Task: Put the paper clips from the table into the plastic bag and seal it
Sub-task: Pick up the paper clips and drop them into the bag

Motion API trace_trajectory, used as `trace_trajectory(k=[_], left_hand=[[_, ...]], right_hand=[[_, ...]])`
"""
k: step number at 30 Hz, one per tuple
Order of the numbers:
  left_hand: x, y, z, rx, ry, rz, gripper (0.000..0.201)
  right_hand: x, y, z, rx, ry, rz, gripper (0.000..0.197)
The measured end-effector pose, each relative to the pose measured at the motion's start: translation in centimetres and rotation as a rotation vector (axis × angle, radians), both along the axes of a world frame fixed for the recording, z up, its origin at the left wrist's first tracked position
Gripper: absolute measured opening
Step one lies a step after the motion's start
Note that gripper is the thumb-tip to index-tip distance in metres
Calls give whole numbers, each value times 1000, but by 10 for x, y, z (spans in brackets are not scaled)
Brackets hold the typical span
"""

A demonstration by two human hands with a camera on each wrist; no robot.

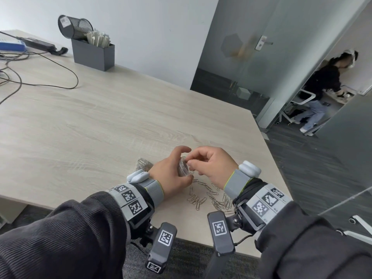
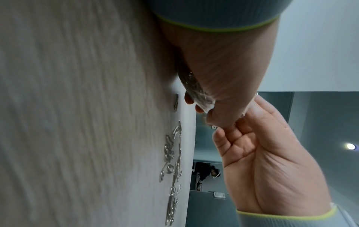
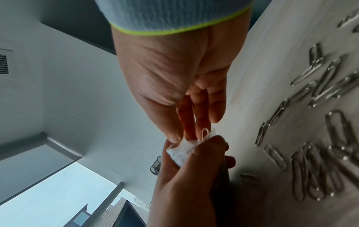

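My left hand [image 1: 178, 164] grips a small clear plastic bag [image 1: 186, 170] just above the table, mouth turned to the right. My right hand [image 1: 192, 160] pinches one silver paper clip [image 3: 205, 134] at the bag's mouth [image 3: 181, 151]; the clip's loop sticks out between the fingertips. Several loose paper clips [image 1: 209, 196] lie scattered on the wooden table [image 1: 100, 121] under and in front of both wrists. They also show in the right wrist view, paper clips [image 3: 320, 153], and in the left wrist view, paper clips [image 2: 172, 161]. How full the bag is I cannot tell.
A second small heap of clips [image 1: 143, 165] lies left of my left hand. A grey box [image 1: 93, 55] with a tipped mesh pen cup [image 1: 74, 26] stands far back, cables [image 1: 40, 79] at far left. The table's corner [image 1: 281, 178] is near my right wrist. A person [image 1: 322, 87] sits beyond the glass door.
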State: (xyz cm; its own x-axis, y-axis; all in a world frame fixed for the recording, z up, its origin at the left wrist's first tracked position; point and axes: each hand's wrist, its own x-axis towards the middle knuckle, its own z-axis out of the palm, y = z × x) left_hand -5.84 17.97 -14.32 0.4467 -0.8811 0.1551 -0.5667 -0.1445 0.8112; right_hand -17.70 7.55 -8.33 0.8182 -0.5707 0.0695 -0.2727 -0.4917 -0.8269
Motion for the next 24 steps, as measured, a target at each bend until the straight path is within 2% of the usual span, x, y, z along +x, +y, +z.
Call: trace_trajectory(k=[3,6,8,11,13,17,22,24], left_hand=[[1,0,-1,-5,30,-5,66],[3,0,-2,-18,55,2,66],[4,-1,-3,-28,70,3,66],[5,-1,-4,-37,72,10,67],[5,-1,-3,-33,68,9,68],[6,-1,-3,-27,71,17,65],[8,-1,-4,-26,63,54,58],[9,-2,-4,-35,74,72,57]], right_hand=[[-10,-13,-1,-3,-9,-89,9],[-19,-25,-9,-142,230,-141,11],[-25,-26,-13,-297,421,-22,28],[-30,-22,-16,-404,583,287,70],[-31,-18,-17,-425,615,382,76],[-32,-13,-17,-450,591,425,57],[-33,-12,-12,-444,551,386,20],[-32,-12,-12,-431,507,352,14]])
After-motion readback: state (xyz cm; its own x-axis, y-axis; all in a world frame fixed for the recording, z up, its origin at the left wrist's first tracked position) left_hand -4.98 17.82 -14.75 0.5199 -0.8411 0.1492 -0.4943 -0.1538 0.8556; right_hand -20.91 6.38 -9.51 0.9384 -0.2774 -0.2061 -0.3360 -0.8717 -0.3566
